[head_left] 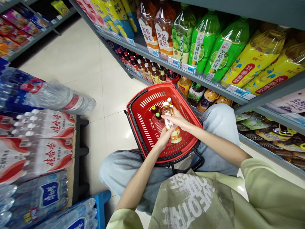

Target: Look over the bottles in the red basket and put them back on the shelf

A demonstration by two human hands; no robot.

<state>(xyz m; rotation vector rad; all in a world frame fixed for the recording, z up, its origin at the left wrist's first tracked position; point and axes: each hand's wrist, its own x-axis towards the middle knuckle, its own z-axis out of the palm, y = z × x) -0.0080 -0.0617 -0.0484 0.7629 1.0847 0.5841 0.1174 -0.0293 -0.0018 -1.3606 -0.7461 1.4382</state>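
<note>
Both my hands are closed round a tea bottle [175, 136] with an orange and white label, held tilted over the red shopping basket [135, 116]. My left hand [164, 136] grips its lower left side. My right hand [177, 119] wraps the upper part from the right, close to the bottle's neck. Beneath, inside the basket, are small bottles [157, 115], one with a green cap and one with a yellow cap, partly hidden by the held bottle. The basket rests between my bent knees, its black handle folded down at the rim.
A drinks shelf [152, 57] runs along the right, with large tea bottles above and small bottles below. Shrink-wrapped water packs [54, 149] stand on pallets at the left. Pale tiled floor [105, 95] lies between them. A snack shelf [30, 41] is at the far left.
</note>
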